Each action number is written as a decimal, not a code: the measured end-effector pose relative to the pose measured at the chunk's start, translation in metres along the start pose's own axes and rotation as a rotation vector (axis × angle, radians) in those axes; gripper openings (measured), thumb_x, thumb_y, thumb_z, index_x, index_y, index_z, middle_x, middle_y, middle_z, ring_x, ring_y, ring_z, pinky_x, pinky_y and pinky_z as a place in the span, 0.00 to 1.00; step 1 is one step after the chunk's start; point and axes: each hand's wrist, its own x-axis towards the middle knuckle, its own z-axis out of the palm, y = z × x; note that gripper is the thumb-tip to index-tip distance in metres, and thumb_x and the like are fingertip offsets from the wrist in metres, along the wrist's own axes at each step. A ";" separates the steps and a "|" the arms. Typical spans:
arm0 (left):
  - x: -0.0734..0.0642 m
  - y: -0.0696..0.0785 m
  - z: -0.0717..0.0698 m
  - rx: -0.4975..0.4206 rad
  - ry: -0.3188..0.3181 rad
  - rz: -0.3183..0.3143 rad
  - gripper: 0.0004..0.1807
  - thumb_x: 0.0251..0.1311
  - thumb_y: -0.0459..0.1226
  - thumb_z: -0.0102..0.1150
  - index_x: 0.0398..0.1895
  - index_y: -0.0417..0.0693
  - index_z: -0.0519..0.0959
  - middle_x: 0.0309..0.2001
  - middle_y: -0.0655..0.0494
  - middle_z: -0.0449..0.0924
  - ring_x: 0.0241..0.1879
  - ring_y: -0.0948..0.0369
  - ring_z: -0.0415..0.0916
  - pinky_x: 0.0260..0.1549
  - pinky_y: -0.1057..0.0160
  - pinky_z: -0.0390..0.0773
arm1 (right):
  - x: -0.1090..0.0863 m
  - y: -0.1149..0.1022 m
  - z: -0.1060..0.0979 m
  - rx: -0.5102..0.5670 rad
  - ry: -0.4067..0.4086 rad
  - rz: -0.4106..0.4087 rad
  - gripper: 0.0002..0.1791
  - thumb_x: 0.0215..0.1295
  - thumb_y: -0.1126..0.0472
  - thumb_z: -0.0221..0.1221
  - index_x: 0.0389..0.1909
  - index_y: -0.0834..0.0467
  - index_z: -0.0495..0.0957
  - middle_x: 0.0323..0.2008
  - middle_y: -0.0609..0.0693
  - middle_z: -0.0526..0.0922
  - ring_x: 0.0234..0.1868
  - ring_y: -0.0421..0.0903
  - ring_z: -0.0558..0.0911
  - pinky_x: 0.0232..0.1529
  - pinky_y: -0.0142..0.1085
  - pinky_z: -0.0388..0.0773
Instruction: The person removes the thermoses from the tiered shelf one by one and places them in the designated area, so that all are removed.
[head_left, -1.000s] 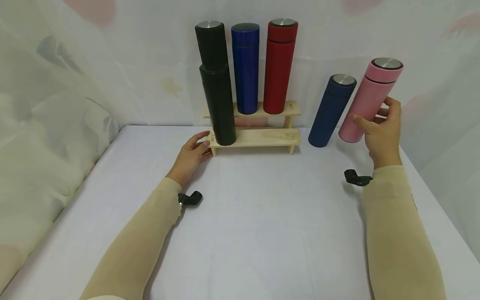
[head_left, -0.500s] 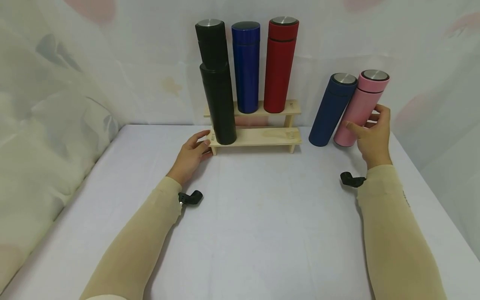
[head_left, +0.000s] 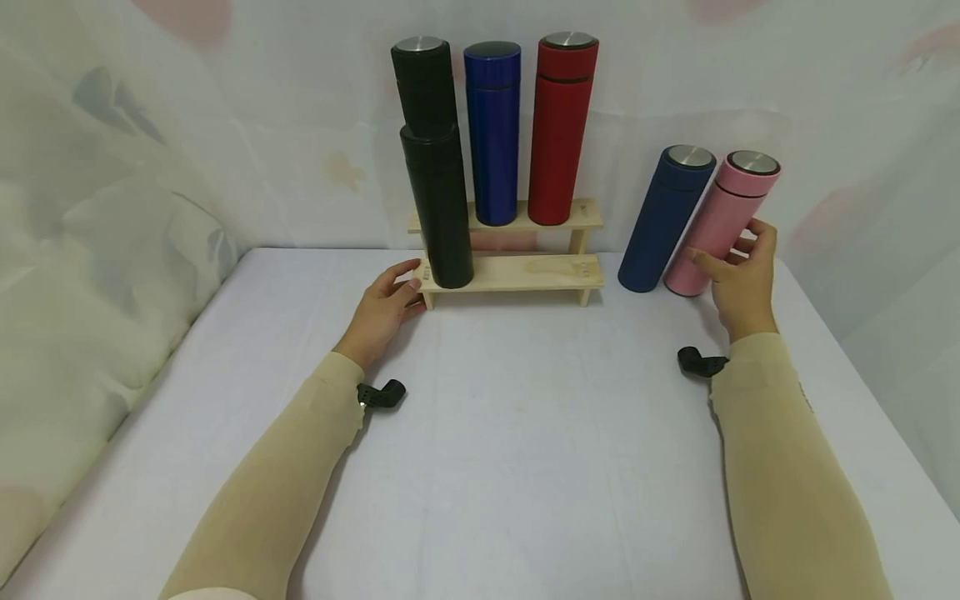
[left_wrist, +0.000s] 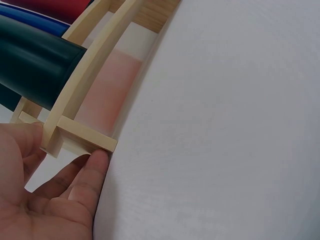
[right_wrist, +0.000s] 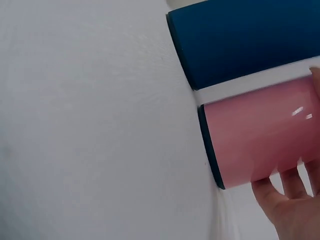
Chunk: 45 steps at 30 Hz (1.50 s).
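Note:
My right hand (head_left: 742,279) holds a pink thermos flask (head_left: 720,221) with a steel-topped lid, fingers and thumb round its lower body. In the right wrist view the flask's dark base (right_wrist: 211,147) is at the white tabletop, beside a navy flask (right_wrist: 245,45) with a gap between their lower ends. My left hand (head_left: 378,315) grips the left end of a two-tier wooden stand (head_left: 536,273); the left wrist view shows its fingertips (left_wrist: 100,157) at the stand's leg. A dark green flask (head_left: 442,212) stands on the lower tier, in front of a black flask (head_left: 422,87).
On the stand's upper tier are also a blue flask (head_left: 492,133) and a red flask (head_left: 562,133). A patterned white cloth (head_left: 300,125) hangs behind. The white tabletop (head_left: 517,433) stretches between my forearms. A pale cushion-like cloth (head_left: 97,275) rises along the left side.
My right hand has lowered the pink flask and brought it left, close beside the navy one. The left hand keeps its place at the stand.

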 end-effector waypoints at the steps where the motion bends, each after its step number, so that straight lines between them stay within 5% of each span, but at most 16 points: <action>1: 0.000 0.000 0.000 0.001 0.000 -0.001 0.28 0.86 0.37 0.54 0.84 0.47 0.66 0.73 0.36 0.70 0.69 0.45 0.74 0.69 0.50 0.77 | 0.000 0.001 -0.001 0.014 -0.005 0.004 0.49 0.72 0.51 0.74 0.83 0.33 0.52 0.66 0.45 0.63 0.65 0.43 0.70 0.67 0.40 0.72; 17: 0.001 0.001 0.002 0.016 0.012 -0.018 0.28 0.86 0.38 0.54 0.84 0.49 0.67 0.73 0.37 0.70 0.69 0.47 0.74 0.69 0.51 0.77 | 0.003 0.006 -0.003 0.111 -0.039 0.012 0.50 0.70 0.51 0.76 0.82 0.32 0.54 0.67 0.46 0.65 0.67 0.44 0.69 0.68 0.41 0.69; 35: -0.001 0.002 0.001 0.021 0.010 -0.019 0.28 0.86 0.38 0.54 0.84 0.49 0.66 0.74 0.36 0.68 0.71 0.46 0.73 0.69 0.52 0.77 | -0.002 -0.002 -0.005 0.111 0.018 -0.022 0.48 0.69 0.48 0.76 0.82 0.36 0.58 0.65 0.46 0.67 0.62 0.43 0.72 0.63 0.39 0.72; 45: -0.002 0.003 0.001 0.026 0.010 -0.010 0.28 0.87 0.37 0.53 0.85 0.48 0.66 0.74 0.36 0.69 0.70 0.45 0.73 0.69 0.52 0.77 | -0.005 -0.019 -0.025 0.408 0.078 -0.025 0.48 0.62 0.51 0.82 0.77 0.43 0.62 0.59 0.49 0.74 0.55 0.44 0.81 0.63 0.37 0.77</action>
